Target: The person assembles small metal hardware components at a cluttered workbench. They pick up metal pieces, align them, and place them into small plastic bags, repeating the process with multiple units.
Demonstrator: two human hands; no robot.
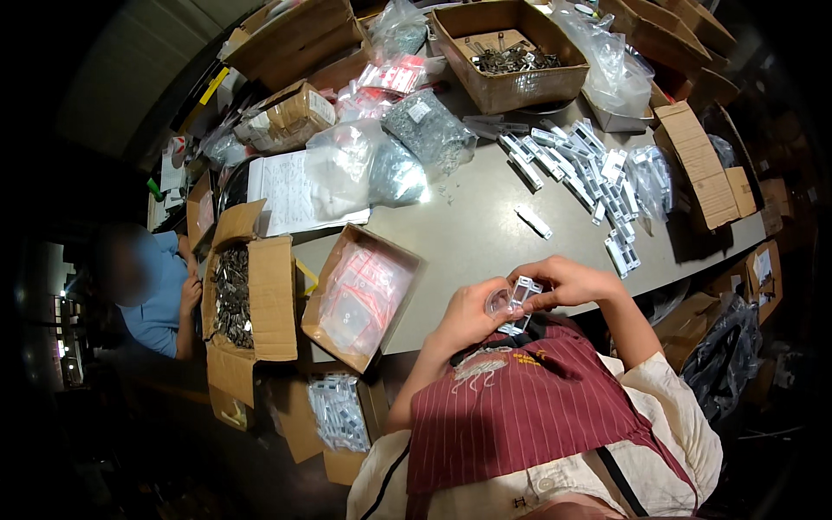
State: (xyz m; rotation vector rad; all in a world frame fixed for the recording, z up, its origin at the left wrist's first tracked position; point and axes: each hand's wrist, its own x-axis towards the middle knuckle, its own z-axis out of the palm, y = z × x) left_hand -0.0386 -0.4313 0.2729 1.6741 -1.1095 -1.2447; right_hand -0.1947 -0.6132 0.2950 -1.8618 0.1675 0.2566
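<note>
Close to my apron, at the table's front edge, both hands meet around small grey-white rectangular frames [524, 289]. My left hand [468, 319] is closed on them, and a clear round piece [497, 302], like a small cup or ring, sits at its fingers. From the right, my right hand [568, 282] pinches the same frames with thumb and fingers. How many pieces are held is partly hidden by the fingers. One similar grey-white piece [533, 222] lies alone on the table beyond my hands. Farther off spreads a pile of these pieces [598, 178].
Left of my hands stand a carton of clear bags [360, 299] and an open carton of small dark metal parts [232, 299]. Another metal-parts box [511, 82] is at the back. Below left, a carton holds grey-white pieces [336, 414]. A person in blue [156, 299] sits at far left.
</note>
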